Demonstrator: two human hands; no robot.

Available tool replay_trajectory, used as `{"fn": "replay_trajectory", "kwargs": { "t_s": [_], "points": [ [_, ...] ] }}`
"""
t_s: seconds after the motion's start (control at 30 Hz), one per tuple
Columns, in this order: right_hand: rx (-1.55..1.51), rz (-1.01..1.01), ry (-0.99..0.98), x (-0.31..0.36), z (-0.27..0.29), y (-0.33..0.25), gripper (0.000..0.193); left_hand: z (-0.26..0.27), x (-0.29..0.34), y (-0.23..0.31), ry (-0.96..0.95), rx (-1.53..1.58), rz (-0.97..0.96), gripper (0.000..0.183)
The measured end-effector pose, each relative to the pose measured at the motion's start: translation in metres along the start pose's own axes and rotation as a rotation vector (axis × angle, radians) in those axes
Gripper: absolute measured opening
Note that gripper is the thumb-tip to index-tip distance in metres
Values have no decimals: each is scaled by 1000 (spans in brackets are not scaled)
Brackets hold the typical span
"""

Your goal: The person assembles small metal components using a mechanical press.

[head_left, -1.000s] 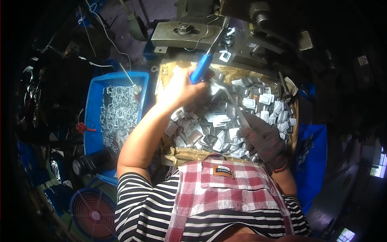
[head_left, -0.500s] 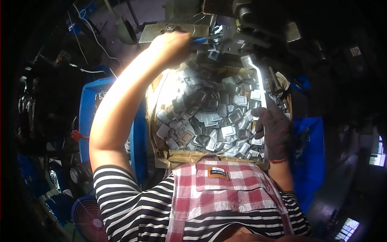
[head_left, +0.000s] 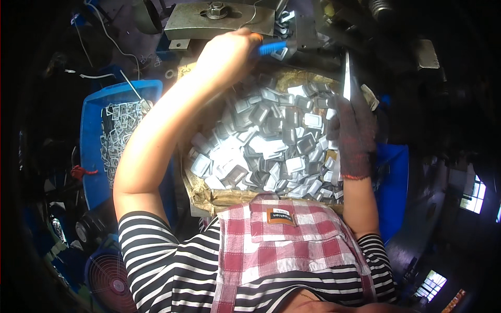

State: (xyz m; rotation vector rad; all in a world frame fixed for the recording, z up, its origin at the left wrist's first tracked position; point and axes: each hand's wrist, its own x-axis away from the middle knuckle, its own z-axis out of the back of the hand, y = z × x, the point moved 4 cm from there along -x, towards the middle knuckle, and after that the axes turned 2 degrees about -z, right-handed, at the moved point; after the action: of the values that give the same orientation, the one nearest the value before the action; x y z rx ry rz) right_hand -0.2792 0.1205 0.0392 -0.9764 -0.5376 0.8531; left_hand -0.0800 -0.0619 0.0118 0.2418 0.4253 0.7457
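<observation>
The person's left hand [head_left: 229, 57], bare, is far out over the scene, with its fingers closed around a blue-handled tool [head_left: 272, 48]. The handle points right, towards a dark machine block [head_left: 307, 32]; the tool's far end is too dim to make out. Just beyond that hand lies a metal bar [head_left: 180, 22] with a large bolt [head_left: 215, 10] through it, and a few pale pieces [head_left: 286, 16] lie by the machine at the bar's right end.

The right hand [head_left: 357, 130] wears a dark glove with a reddish cuff and is clamped on a slim metal tool [head_left: 348, 78], which juts out on the far side (how each finger sits is lost in the dark knit). It is above the right edge of the heap.

That heap, many small grey parts [head_left: 295, 165] with rounded corners, lies jumbled in a tray [head_left: 245, 198] with a brown, worn edge, between the two forearms and just beyond the person's checked apron [head_left: 292, 245].

To the left stands a blue bin [head_left: 90, 135] of thin metal frames [head_left: 116, 136], partly behind the left arm; nearer, there is a round fan [head_left: 108, 276]. Another blue bin [head_left: 394, 182] stands right of the right forearm.
</observation>
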Motion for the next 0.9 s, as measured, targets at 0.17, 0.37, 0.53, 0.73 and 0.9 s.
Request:
{"fn": "replay_trajectory", "kwargs": {
  "t_s": [0.17, 0.37, 0.53, 0.73, 0.9],
  "points": [
    [30, 66, -26, -16, -21, 15, 45, -24, 29, 1, -64, 86, 7, 40],
    [359, 590, 182, -22, -5, 15, 44, -13, 46, 13, -147, 112, 168, 40],
    [-158, 43, -91, 13, 27, 15, 49, 8, 61, -5, 213, 296, 321, 29],
    [-152, -259, -307, 71, 0, -4, 47, -28, 66, 5, 6, 1549, 678, 30],
    [-178, -301, -457, 77, -12, 0, 45, -31, 66, 16, -41, 1524, 719, 22]
  ]
}}
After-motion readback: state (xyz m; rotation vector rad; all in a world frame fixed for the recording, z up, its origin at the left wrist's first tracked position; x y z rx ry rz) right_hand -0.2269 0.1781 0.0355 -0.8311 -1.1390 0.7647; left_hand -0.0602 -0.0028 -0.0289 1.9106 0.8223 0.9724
